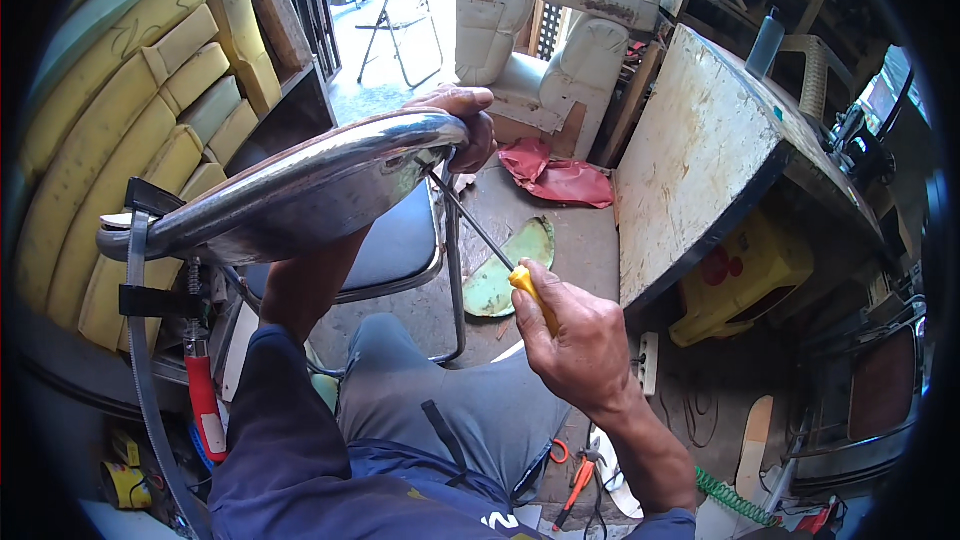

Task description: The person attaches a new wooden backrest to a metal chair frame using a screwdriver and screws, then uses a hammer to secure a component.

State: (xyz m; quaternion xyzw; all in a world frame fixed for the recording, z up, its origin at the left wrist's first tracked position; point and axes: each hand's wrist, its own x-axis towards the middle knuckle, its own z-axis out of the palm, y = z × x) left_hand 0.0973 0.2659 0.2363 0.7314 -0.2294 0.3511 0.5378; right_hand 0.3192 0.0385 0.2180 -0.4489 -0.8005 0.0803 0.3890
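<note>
Tilted in front of me is a rounded seat-like piece (310,195) with a shiny metal rim and dark underside. My left hand (465,125) has its fingers curled over the piece's far right end, the forearm passing beneath it. In my right hand (580,335) is a screwdriver (522,280) with a yellow handle, held closed in the fingers. Its long shaft points up and left, and the tip meets the underside near my left hand. A bar clamp (202,395) with a red handle grips the piece's left end.
A folding chair (390,245) with a dark blue seat stands beyond the piece. Yellow foam pads (120,180) are stacked at left. Red material (560,180) and a green half-round piece (515,265) lie on the floor. A worn white-topped table (690,160) stands at right; orange-handled pliers (578,485) lie below.
</note>
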